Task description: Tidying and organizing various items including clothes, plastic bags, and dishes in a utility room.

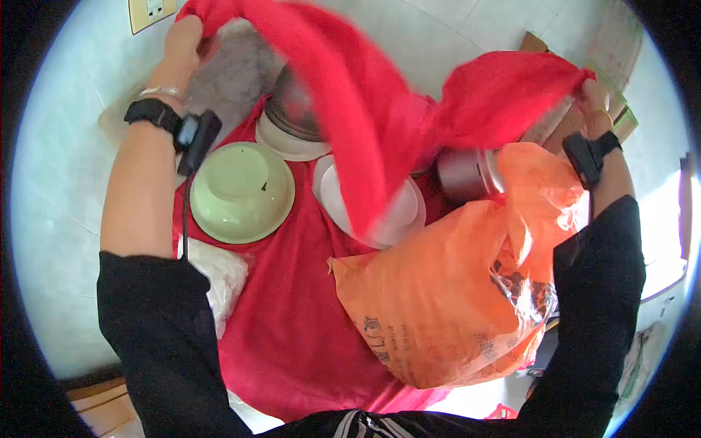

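Observation:
Both arms reach away from me, a red cloth (350, 93) held up between them. At the upper left my left hand (189, 41) grips one end of it. My right hand (594, 98) has the other end at the upper right; its fingers are partly hidden. The cloth's middle sags, blurred, over upturned white bowls or plates (405, 202) and hides part of them. Left of these lies an upturned light green bowl (241, 191). Behind it a dark round pot or lid (293, 104) rests on a white dish (285, 139), partly covered by the cloth.
A dark red cloth (296, 317) covers the surface beneath the dishes. A large orange woven bag (438, 301) bearing writing stands at the right, near a dark metal pot (463, 175). White plastic packaging (216, 274) lies at the left. A wall socket (152, 12) is at the upper left.

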`<state>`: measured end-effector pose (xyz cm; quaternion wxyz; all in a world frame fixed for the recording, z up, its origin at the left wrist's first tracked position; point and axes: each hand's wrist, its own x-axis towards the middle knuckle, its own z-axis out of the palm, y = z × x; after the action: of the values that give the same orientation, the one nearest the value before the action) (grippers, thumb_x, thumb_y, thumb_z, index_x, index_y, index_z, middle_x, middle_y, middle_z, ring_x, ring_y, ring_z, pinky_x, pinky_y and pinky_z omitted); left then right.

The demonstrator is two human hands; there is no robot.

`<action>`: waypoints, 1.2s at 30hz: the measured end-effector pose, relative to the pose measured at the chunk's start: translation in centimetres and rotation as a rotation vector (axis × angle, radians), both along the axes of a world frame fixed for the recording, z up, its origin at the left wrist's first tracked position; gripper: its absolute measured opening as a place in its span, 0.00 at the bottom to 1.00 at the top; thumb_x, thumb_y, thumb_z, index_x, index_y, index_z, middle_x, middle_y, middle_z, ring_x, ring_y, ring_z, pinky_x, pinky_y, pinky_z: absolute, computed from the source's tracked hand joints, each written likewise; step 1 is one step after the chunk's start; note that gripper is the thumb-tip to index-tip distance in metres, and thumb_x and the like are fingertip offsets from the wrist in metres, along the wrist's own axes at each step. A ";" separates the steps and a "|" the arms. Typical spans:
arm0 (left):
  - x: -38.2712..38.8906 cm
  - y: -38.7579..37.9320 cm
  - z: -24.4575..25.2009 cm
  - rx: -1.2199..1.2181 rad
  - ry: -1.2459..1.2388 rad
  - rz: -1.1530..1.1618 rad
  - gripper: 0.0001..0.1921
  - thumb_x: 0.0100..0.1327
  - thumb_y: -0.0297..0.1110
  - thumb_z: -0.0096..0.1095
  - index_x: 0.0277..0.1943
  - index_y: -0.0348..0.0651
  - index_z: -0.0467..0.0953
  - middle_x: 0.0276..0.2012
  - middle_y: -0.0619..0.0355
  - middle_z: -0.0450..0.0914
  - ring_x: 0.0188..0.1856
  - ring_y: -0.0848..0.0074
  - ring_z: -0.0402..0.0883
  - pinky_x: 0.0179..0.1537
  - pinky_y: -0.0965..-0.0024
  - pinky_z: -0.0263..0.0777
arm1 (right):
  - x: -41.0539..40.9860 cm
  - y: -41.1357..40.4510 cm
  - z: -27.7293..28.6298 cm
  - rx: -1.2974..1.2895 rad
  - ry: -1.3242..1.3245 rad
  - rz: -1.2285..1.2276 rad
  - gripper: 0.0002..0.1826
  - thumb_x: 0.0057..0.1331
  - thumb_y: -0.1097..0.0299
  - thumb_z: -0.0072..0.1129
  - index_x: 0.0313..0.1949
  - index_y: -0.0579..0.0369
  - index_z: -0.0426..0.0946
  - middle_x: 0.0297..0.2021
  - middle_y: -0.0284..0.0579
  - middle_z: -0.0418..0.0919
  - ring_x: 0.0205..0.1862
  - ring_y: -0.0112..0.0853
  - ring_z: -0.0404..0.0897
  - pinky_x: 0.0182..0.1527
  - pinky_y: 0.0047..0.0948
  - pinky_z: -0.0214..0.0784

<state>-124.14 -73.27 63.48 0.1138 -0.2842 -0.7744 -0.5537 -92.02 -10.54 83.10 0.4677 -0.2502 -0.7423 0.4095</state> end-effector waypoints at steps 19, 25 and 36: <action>5.9 -5.0 -2.2 0.025 -0.466 0.153 0.16 0.65 0.36 0.39 0.43 0.37 0.74 0.28 0.51 0.80 0.24 0.69 0.80 0.24 0.67 0.76 | 11.8 2.6 -0.2 -0.076 -0.445 -0.004 0.10 0.62 0.66 0.38 0.30 0.50 0.71 0.16 0.36 0.70 0.11 0.25 0.65 0.12 0.26 0.58; 9.5 -5.8 -5.0 -0.874 -0.427 -0.136 0.16 0.59 0.27 0.42 0.47 0.28 0.73 0.32 0.46 0.81 0.30 0.56 0.84 0.23 0.55 0.81 | 10.3 -5.9 -3.7 -0.084 -0.848 0.182 0.17 0.65 0.70 0.42 0.51 0.57 0.74 0.20 0.38 0.76 0.15 0.27 0.74 0.16 0.26 0.70; -1.4 6.7 -3.7 0.539 -0.465 -0.154 0.14 0.64 0.31 0.42 0.45 0.40 0.76 0.39 0.56 0.79 0.41 0.70 0.78 0.43 0.58 0.73 | 4.1 3.1 -0.8 0.046 -0.035 0.381 0.15 0.69 0.67 0.43 0.51 0.54 0.74 0.41 0.39 0.80 0.38 0.28 0.79 0.40 0.28 0.74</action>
<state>-125.59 -66.53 59.82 -0.0364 -0.1680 -0.5821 -0.7947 -87.96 -7.41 82.29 0.3745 -0.1015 -0.7932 0.4692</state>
